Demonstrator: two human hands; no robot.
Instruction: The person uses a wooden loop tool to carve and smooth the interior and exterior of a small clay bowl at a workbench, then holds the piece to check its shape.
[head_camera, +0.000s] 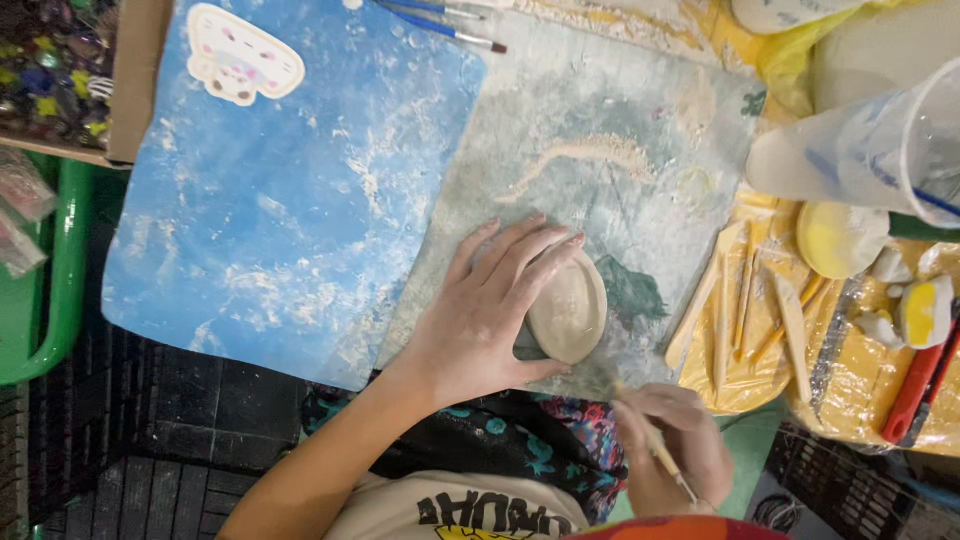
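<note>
Two hands work at the near edge of the grey-green board (600, 170). My left hand (490, 310) lies spread and flat, fingers (520, 245) draped over the pale oval clay piece (570, 310) that rests on that board's lower part. My right hand (675, 445), just below the board, is curled closed around a thin wooden stick (655, 440) whose tip points up toward the clay.

Left of the board lies a blue dusty mat (270, 190) with a cream animal-shaped sticker (243, 55) at its far corner. Beyond that, a cardboard box (135, 80) holds small colourful pieces. Right of the board, a clear plastic cup (880, 145) lies tipped on its side; what it holds I cannot tell. Wooden modelling tools (745, 310) rest on yellow plastic wrap (860, 385).
</note>
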